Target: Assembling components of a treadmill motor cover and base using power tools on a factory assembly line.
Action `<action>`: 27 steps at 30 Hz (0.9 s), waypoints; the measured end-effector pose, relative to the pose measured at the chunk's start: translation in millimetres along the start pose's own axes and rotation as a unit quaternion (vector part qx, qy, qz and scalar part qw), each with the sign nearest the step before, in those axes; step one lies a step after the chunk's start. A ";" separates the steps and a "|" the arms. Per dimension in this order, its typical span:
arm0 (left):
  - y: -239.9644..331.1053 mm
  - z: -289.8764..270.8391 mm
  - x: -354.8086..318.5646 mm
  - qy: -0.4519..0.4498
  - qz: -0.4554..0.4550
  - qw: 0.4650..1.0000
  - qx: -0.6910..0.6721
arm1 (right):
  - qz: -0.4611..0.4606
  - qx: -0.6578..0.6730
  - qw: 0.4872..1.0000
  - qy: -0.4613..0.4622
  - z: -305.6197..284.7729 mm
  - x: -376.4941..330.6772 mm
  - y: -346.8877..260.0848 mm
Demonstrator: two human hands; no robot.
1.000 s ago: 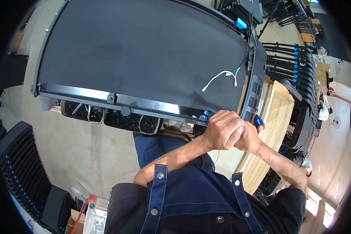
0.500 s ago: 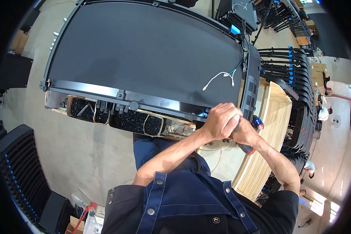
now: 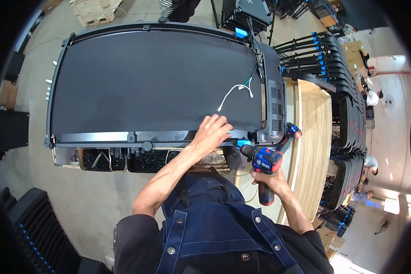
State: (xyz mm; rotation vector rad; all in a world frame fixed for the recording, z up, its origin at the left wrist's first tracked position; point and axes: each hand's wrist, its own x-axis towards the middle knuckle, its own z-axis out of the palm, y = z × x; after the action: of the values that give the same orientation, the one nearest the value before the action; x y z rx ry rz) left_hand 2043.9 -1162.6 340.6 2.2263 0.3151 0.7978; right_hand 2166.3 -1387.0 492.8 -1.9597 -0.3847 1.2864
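A treadmill with a black belt (image 3: 155, 82) lies across in front of me. My left hand (image 3: 213, 133) is at its near side rail (image 3: 162, 136), close to the right end. The fingers are bent together; whatever is between their tips is too small to make out. In my right hand (image 3: 269, 179) is a blue, black and red cordless drill (image 3: 267, 160), held by its handle, with its chuck pointing left toward the rail. A blue piece (image 3: 243, 143) sits by the rail just beyond the chuck. White cable ends (image 3: 235, 90) lie on the belt.
Bins of dark screws (image 3: 148, 160) stand under the near rail. Right of the motor cover (image 3: 275, 107) is a pale wooden crate (image 3: 313, 150). Stacked black frames (image 3: 347, 114) rise beyond it, and more black parts (image 3: 45, 228) stand at lower left. Another person's legs (image 3: 180, 9) show behind the treadmill.
My hands were together around the drill handle; now they are apart. The left has moved left to the rail, and the right holds the drill lower, now in full view. The view has shifted.
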 end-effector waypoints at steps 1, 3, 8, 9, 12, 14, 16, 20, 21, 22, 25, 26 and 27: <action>1.6 5.4 5.4 -0.015 0.020 1.000 0.017 | -0.003 0.013 1.000 0.002 -0.3 -4.9 10.9; 0.8 11.4 10.9 -0.039 0.042 0.998 0.033 | 0.008 0.018 1.000 0.021 5.8 -11.6 28.5; -7.0 14.5 21.3 -0.074 0.147 0.976 0.140 | -0.019 -0.062 0.995 -0.080 -2.3 -20.8 62.8; -7.8 13.9 22.7 -0.079 0.161 0.974 0.141 | -0.021 -0.056 0.995 -0.084 1.2 -17.6 71.8; -0.9 13.5 26.2 -0.091 0.136 0.978 0.127 | 0.028 -0.186 0.981 -0.045 16.8 -7.3 102.9; 1.2 3.4 25.9 -0.091 0.116 0.981 0.128 | 0.033 -0.256 0.964 -0.057 33.8 7.0 102.7; 5.5 -9.8 25.0 -0.114 0.051 0.987 0.105 | 0.031 -0.348 0.936 -0.048 53.1 18.6 108.8; 9.9 -64.7 4.1 -0.031 -0.112 0.993 -0.002 | 0.100 -0.391 0.914 -0.041 81.6 48.7 153.6; 21.3 -83.1 -3.0 -0.007 -0.128 0.992 0.004 | 0.100 -0.376 0.921 -0.025 82.6 53.2 175.1; 14.0 -104.5 -24.4 0.030 -0.111 0.993 0.029 | 0.112 -0.372 0.922 -0.002 91.5 62.1 196.3; 0.4 -174.0 -96.8 0.097 -0.137 0.974 0.150 | 0.165 -0.356 0.919 0.040 124.4 92.9 241.1; -5.6 -192.4 -114.0 0.083 -0.145 0.969 0.182 | 0.172 -0.357 0.916 0.065 132.3 108.2 263.3; -9.9 -205.9 -128.6 0.043 -0.163 0.961 0.220 | 0.178 -0.359 0.912 0.092 140.1 124.3 281.2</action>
State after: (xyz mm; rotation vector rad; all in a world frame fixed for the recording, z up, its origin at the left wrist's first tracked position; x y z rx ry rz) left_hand 1814.5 -1096.5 385.8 2.4501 0.9557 0.6922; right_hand 2057.9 -1442.7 177.7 -2.8580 -0.4643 1.2654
